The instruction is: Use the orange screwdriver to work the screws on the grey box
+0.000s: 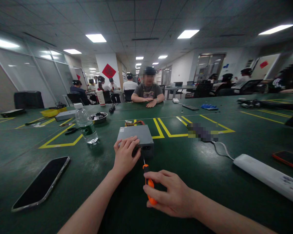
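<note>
A grey metal computer power supply (139, 131) lies on the green table in front of me, its socket side facing me and a bundle of coloured cables (136, 123) at its far edge. My left hand (127, 152) grips its near left part, fingers over the top and thumb at the near side. In my right hand (169, 193) is an orange and black screwdriver (150, 190), held by the handle between thumb and fingers. Its shaft points away from me, with the tip at the near face of the power supply. What the tip touches is too small to make out.
Left are a water bottle (86, 125), a phone (42, 182) and a metal bowl (99, 117) of small parts. A white power strip (266, 174) and a red-edged phone (289, 160) lie right. Across the table sits a person (148, 89), hands on the tabletop.
</note>
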Demonstrator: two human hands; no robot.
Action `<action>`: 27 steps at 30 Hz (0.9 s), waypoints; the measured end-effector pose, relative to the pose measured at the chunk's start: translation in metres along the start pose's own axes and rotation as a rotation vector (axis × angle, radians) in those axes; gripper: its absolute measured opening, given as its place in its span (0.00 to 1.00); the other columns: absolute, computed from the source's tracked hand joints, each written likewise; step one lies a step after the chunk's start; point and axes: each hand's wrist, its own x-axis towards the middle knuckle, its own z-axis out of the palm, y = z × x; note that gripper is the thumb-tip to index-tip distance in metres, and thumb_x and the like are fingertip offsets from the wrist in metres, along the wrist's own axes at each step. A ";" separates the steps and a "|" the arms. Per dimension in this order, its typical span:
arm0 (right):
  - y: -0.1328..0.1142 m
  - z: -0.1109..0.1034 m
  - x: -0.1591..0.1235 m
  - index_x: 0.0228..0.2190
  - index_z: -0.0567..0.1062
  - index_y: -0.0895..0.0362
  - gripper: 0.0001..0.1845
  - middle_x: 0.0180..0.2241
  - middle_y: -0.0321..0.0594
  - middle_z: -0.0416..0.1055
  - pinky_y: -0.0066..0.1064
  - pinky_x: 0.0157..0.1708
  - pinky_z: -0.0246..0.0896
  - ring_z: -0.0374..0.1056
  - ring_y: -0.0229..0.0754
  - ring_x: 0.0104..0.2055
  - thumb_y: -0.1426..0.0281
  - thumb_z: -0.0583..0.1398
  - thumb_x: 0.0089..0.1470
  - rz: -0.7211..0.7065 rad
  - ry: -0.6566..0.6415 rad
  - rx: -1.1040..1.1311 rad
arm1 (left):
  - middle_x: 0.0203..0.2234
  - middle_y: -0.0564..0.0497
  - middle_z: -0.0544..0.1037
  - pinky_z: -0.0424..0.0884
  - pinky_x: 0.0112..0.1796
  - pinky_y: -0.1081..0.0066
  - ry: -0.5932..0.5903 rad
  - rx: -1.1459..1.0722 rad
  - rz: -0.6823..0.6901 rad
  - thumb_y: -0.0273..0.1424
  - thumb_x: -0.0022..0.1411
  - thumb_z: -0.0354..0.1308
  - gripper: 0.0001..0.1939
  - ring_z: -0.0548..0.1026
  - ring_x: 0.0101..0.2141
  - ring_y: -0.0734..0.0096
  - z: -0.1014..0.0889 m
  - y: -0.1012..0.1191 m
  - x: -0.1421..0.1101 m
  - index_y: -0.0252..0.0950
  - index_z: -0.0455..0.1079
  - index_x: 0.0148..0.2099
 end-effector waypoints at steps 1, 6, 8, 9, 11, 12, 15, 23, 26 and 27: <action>0.001 0.000 0.000 0.42 0.65 0.58 0.12 0.41 0.52 0.70 0.31 0.34 0.66 0.71 0.42 0.39 0.64 0.50 0.62 0.009 0.035 -0.004 | 0.48 0.52 0.73 0.50 0.52 0.56 -0.002 0.001 -0.002 0.32 0.59 0.52 0.12 0.68 0.50 0.62 0.000 0.000 0.000 0.44 0.66 0.47; 0.000 0.001 -0.001 0.40 0.63 0.60 0.15 0.41 0.53 0.71 0.32 0.36 0.67 0.70 0.43 0.41 0.60 0.49 0.62 0.049 0.071 0.066 | 0.49 0.52 0.73 0.50 0.51 0.56 0.003 -0.002 -0.002 0.32 0.59 0.53 0.12 0.68 0.50 0.62 0.001 0.000 0.000 0.44 0.66 0.47; -0.002 0.000 0.001 0.42 0.63 0.61 0.16 0.42 0.54 0.70 0.33 0.36 0.67 0.70 0.44 0.42 0.62 0.47 0.62 0.034 0.035 0.089 | 0.48 0.52 0.73 0.50 0.51 0.56 0.003 -0.002 -0.003 0.32 0.59 0.53 0.12 0.68 0.50 0.63 0.001 0.000 0.000 0.44 0.66 0.47; -0.002 -0.001 0.002 0.43 0.64 0.62 0.16 0.42 0.55 0.70 0.33 0.35 0.67 0.70 0.45 0.43 0.63 0.46 0.62 0.018 0.019 0.085 | 0.48 0.53 0.73 0.50 0.52 0.56 0.004 -0.002 -0.004 0.32 0.59 0.53 0.12 0.68 0.50 0.63 0.001 0.000 -0.001 0.44 0.66 0.47; -0.002 -0.003 0.004 0.44 0.64 0.60 0.15 0.41 0.54 0.70 0.33 0.34 0.67 0.69 0.45 0.43 0.65 0.46 0.62 -0.012 0.000 0.044 | 0.48 0.53 0.73 0.50 0.52 0.56 0.004 -0.002 -0.005 0.32 0.59 0.53 0.12 0.68 0.50 0.63 0.001 0.000 -0.001 0.45 0.65 0.47; -0.002 -0.004 0.004 0.44 0.65 0.60 0.15 0.40 0.53 0.71 0.33 0.34 0.67 0.70 0.45 0.43 0.65 0.46 0.63 -0.016 0.002 0.025 | 0.48 0.53 0.73 0.50 0.52 0.57 0.005 -0.003 -0.004 0.32 0.59 0.53 0.12 0.68 0.50 0.64 0.001 0.000 -0.001 0.45 0.65 0.47; 0.000 -0.004 0.002 0.41 0.64 0.60 0.15 0.40 0.53 0.71 0.33 0.34 0.66 0.70 0.44 0.42 0.61 0.47 0.63 0.012 0.057 0.028 | 0.49 0.53 0.73 0.50 0.52 0.56 0.005 -0.001 0.000 0.32 0.59 0.53 0.12 0.68 0.50 0.63 0.002 -0.001 -0.001 0.44 0.66 0.47; -0.001 0.000 0.001 0.43 0.63 0.60 0.17 0.42 0.54 0.70 0.33 0.36 0.66 0.70 0.44 0.42 0.60 0.47 0.62 0.041 0.003 0.074 | 0.48 0.53 0.73 0.50 0.52 0.57 0.012 -0.002 0.007 0.32 0.59 0.53 0.12 0.68 0.50 0.64 0.002 -0.002 -0.001 0.44 0.66 0.47; -0.001 -0.001 0.003 0.44 0.65 0.59 0.14 0.42 0.54 0.70 0.34 0.35 0.66 0.70 0.44 0.42 0.64 0.47 0.62 -0.001 -0.042 0.024 | 0.48 0.53 0.73 0.50 0.52 0.56 0.008 -0.004 0.006 0.32 0.59 0.53 0.12 0.68 0.50 0.64 0.001 -0.001 -0.001 0.44 0.66 0.47; 0.000 -0.001 0.002 0.43 0.65 0.59 0.14 0.42 0.53 0.71 0.33 0.34 0.66 0.70 0.44 0.41 0.63 0.48 0.62 -0.004 -0.031 0.016 | 0.48 0.53 0.73 0.50 0.52 0.56 0.007 -0.005 0.005 0.32 0.59 0.53 0.12 0.67 0.50 0.63 0.001 -0.001 -0.001 0.44 0.66 0.47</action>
